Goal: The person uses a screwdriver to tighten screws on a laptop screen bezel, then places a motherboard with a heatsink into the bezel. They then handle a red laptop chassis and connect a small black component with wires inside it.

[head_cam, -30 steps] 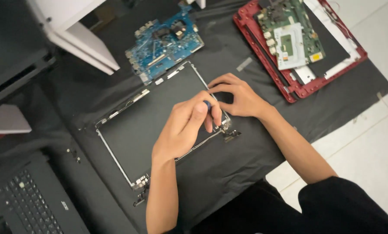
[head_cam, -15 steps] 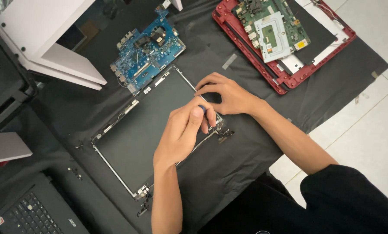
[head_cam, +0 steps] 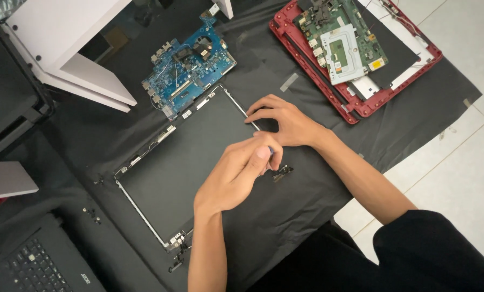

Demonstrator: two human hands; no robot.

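A dark laptop screen panel with a thin metal frame lies on black cloth. My left hand hovers over the panel's right corner with its fingers closed on a small screwdriver, which is mostly hidden. The tool points down near a small black hinge. My right hand rests flat on the panel's upper right edge, fingers spread, holding nothing.
A blue circuit board lies just beyond the panel. A red laptop shell holding a green board sits at the upper right. A white stand is at the upper left, a black laptop keyboard at the lower left. Tiled floor lies to the right.
The view has shifted a little. Both hands stay at the panel's right corner; my right hand's fingers have spread out flatter along the frame edge.
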